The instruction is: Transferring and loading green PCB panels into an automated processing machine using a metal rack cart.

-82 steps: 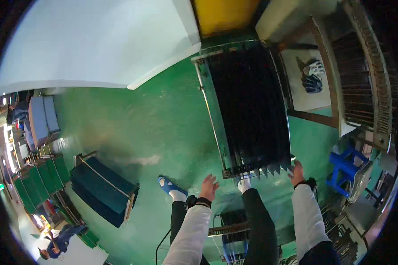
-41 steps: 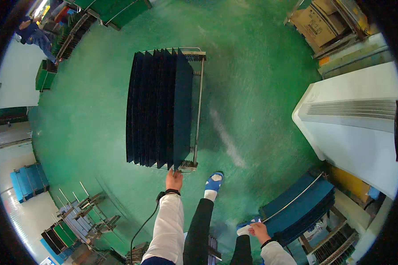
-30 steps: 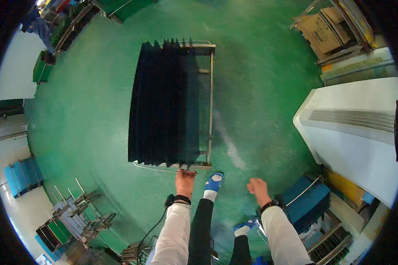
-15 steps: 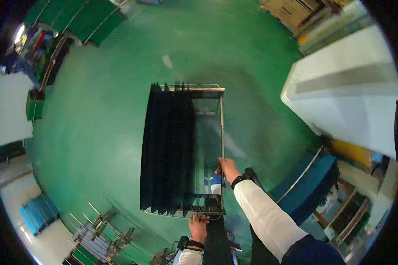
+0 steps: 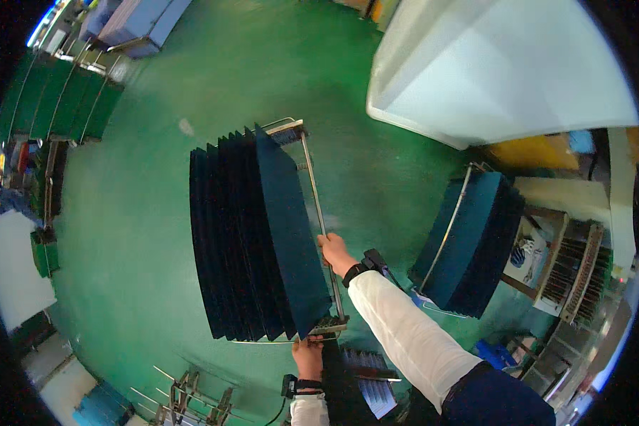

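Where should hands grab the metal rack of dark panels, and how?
Probably by the long side rail of the rack, coming from the right: it is a slim, bare bar outside the dark panels, and the right hand wraps it. The left hand is at the near end.

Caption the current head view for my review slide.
Right hand grips the side rail of a rack of dark panels, left hand at its near end.

Right fingers point(image 5: 325, 242) partly hidden, white casing point(image 5: 504, 78) cut off above
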Motion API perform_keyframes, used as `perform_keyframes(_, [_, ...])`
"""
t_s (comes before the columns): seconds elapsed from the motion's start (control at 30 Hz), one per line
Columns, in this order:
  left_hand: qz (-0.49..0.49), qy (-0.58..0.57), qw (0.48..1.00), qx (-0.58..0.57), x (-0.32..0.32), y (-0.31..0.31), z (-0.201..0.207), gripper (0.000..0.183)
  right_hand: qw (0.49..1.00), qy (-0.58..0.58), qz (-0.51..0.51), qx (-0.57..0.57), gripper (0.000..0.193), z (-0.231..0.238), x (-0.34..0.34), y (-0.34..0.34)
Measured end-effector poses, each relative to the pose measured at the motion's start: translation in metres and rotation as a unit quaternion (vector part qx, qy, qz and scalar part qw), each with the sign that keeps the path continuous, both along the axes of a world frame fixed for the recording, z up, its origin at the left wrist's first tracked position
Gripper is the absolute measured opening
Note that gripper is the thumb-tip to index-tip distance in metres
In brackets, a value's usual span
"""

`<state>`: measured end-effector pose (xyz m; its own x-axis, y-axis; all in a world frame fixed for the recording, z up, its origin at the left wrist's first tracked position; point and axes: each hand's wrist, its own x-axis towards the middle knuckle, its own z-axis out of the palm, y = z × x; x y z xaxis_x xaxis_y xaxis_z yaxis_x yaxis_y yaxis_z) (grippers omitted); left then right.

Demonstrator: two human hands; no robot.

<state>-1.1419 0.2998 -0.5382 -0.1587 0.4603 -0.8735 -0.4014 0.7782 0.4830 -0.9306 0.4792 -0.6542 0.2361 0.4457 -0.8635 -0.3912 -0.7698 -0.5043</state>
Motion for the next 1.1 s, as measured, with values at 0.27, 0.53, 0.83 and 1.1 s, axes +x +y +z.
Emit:
perform_keyframes(0.27, [-0.057, -0.071, 0.995, -0.043, 0.016, 0.004, 0.011, 0.016, 0.99, -0.113, -0.075, -0.021, 0.025, 0.042, 0.063, -0.052])
perform_keyframes(0.53, [-0.183, -0.138, 0.97, -0.083, 0.049, -0.024, -0.01, 0.014, 0.959, -0.264, -0.061, -0.085, 0.03, -0.014, 0.157, -0.179])
perform_keyframes(0.83, [-0.367, -0.267, 0.886, -0.097, 0.072, -0.074, -0.011, 0.023, 0.748, -0.503, 0.43, 0.047, 0.012, -0.008, 0.221, -0.384])
perform_keyframes(1.1, [-0.459, -0.047, 0.878, -0.126, 0.001, -0.011, 0.017, 0.029, 0.757, -0.385, 0.529, 0.002, 0.016, 0.121, 0.112, -0.263])
